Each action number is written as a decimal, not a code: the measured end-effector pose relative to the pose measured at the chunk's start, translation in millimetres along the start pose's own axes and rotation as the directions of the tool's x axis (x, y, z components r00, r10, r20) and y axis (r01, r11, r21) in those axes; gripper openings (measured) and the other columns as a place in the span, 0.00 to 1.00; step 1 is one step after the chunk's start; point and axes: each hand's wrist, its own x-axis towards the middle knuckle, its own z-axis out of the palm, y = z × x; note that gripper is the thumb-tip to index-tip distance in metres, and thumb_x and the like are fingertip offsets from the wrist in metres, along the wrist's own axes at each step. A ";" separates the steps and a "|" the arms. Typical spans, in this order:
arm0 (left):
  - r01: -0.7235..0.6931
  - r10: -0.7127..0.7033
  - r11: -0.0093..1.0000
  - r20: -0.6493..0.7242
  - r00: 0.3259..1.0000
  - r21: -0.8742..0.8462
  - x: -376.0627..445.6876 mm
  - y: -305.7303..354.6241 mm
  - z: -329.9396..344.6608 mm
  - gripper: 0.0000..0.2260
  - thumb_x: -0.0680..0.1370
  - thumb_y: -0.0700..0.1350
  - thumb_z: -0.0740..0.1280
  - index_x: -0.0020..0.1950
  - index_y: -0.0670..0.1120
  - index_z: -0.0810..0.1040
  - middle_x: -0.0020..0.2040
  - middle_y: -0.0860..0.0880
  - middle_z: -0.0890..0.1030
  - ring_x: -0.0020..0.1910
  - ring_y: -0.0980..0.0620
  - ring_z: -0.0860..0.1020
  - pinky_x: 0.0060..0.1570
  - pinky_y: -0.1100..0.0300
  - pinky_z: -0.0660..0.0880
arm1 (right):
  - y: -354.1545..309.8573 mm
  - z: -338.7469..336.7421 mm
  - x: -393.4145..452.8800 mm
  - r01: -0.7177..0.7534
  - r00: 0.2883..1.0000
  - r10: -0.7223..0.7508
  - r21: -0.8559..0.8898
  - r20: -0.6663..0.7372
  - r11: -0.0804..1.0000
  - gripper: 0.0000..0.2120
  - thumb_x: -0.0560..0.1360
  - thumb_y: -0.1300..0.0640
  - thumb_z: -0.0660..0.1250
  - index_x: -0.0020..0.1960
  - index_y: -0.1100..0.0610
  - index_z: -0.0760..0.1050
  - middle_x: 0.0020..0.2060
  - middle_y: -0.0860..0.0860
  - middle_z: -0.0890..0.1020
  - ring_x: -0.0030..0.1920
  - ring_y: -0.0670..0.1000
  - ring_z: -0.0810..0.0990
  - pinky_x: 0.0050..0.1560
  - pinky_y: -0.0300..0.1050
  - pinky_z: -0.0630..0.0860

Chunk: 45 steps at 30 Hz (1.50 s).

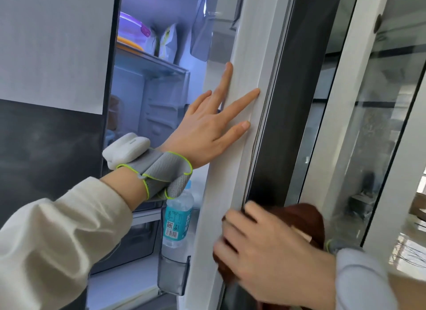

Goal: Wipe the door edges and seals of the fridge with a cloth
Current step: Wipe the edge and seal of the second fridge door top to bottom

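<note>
Two hands on the open fridge door edge, cloth low down.

Left hand point(207, 129) lies flat, fingers spread, holding nothing, on the smooth white seal point(232, 148) of the door; just below it the right hand point(269, 249) presses a soft, crumpled dark-red cloth point(304, 219) against the dark glossy door edge point(288, 102). A clear plastic bottle point(177, 219) stands left of the right hand.
</note>
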 end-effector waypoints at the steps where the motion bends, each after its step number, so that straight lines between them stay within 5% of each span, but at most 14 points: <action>1: -0.001 0.001 1.000 0.011 1.000 0.014 0.2 2.4 0.5 0.22 0.78 0.58 0.47 0.72 0.62 0.50 0.77 0.45 0.41 0.66 0.49 0.66 0.68 0.66 0.41 | -4.0 2.0 -0.9 0.009 1.000 -0.009 0.017 0.021 1.000 0.10 0.71 0.51 0.60 0.43 0.56 0.75 0.35 0.53 0.79 0.42 0.56 0.68 0.42 0.50 0.59; 5: -0.021 0.022 0.997 -0.013 1.000 0.072 2.9 6.6 3.2 0.27 0.74 0.48 0.50 0.75 0.55 0.56 0.76 0.39 0.45 0.54 0.46 0.73 0.67 0.58 0.48 | 25.3 -6.4 7.2 -0.089 0.994 0.095 0.088 -0.061 0.992 0.13 0.67 0.47 0.56 0.39 0.55 0.71 0.29 0.52 0.76 0.38 0.56 0.72 0.39 0.51 0.60; 10: -0.017 0.021 0.997 -0.046 0.999 0.072 2.0 7.2 2.7 0.30 0.71 0.46 0.49 0.75 0.51 0.58 0.75 0.36 0.47 0.63 0.42 0.67 0.66 0.59 0.48 | 85.1 -34.4 19.0 -0.285 0.928 0.254 -0.081 -0.273 0.955 0.13 0.70 0.49 0.59 0.43 0.59 0.73 0.33 0.56 0.77 0.41 0.58 0.71 0.39 0.51 0.61; 15: -0.015 0.020 0.993 -0.039 0.999 0.118 0.7 7.9 0.8 0.31 0.70 0.45 0.50 0.75 0.51 0.58 0.75 0.35 0.47 0.59 0.41 0.70 0.65 0.57 0.52 | 71.1 -19.0 9.7 -0.235 0.952 0.211 -0.091 -0.223 0.968 0.12 0.71 0.50 0.60 0.47 0.59 0.72 0.38 0.55 0.78 0.42 0.58 0.70 0.40 0.51 0.61; 24: -0.019 0.023 0.989 -0.026 0.999 0.146 2.6 9.8 7.2 0.28 0.75 0.43 0.52 0.76 0.52 0.55 0.76 0.38 0.45 0.72 0.43 0.59 0.69 0.55 0.46 | -52.6 39.6 -17.4 -0.087 0.996 0.086 0.199 0.013 0.976 0.11 0.69 0.51 0.58 0.46 0.55 0.74 0.39 0.52 0.79 0.42 0.55 0.72 0.44 0.49 0.62; 29: -0.008 0.009 0.988 -0.005 1.000 0.152 3.5 12.7 6.3 0.28 0.75 0.43 0.52 0.76 0.53 0.53 0.76 0.39 0.43 0.73 0.44 0.57 0.70 0.54 0.45 | -50.2 42.4 -20.5 -0.084 0.995 0.093 0.238 -0.030 0.968 0.12 0.68 0.51 0.57 0.46 0.54 0.75 0.39 0.51 0.79 0.42 0.53 0.73 0.43 0.48 0.61; 34: 0.010 -0.009 0.986 -0.004 1.000 0.168 2.7 12.3 6.6 0.29 0.74 0.45 0.52 0.76 0.53 0.54 0.76 0.38 0.45 0.69 0.42 0.64 0.69 0.53 0.49 | 45.8 1.0 -6.5 -0.346 0.898 0.346 0.049 -0.270 0.937 0.13 0.67 0.51 0.63 0.48 0.58 0.75 0.43 0.55 0.80 0.44 0.57 0.69 0.40 0.51 0.60; 37: 0.006 -0.006 0.986 -0.004 1.000 0.166 2.6 14.1 6.1 0.29 0.74 0.44 0.53 0.76 0.52 0.54 0.76 0.38 0.46 0.62 0.43 0.69 0.68 0.53 0.52 | 76.4 -22.0 -1.2 -0.470 0.854 0.439 -0.053 -0.280 0.881 0.13 0.73 0.50 0.61 0.49 0.59 0.74 0.42 0.56 0.79 0.44 0.60 0.72 0.41 0.53 0.63; 41: 0.014 -0.012 0.987 -0.015 1.000 0.162 1.8 16.2 4.6 0.30 0.74 0.43 0.56 0.76 0.52 0.54 0.77 0.40 0.47 0.52 0.47 0.71 0.67 0.54 0.54 | 50.3 -19.8 9.8 -0.339 0.936 0.314 -0.175 -0.158 0.924 0.06 0.71 0.55 0.61 0.42 0.57 0.74 0.34 0.55 0.77 0.42 0.57 0.72 0.40 0.51 0.58; 45: 0.029 -0.025 0.991 -0.030 0.999 0.128 2.2 18.4 6.0 0.30 0.74 0.43 0.57 0.76 0.53 0.53 0.77 0.42 0.47 0.55 0.47 0.72 0.67 0.52 0.53 | -0.3 2.1 12.5 -0.202 0.979 0.201 -0.128 -0.020 0.971 0.07 0.65 0.53 0.65 0.38 0.55 0.78 0.28 0.53 0.76 0.38 0.54 0.70 0.39 0.49 0.57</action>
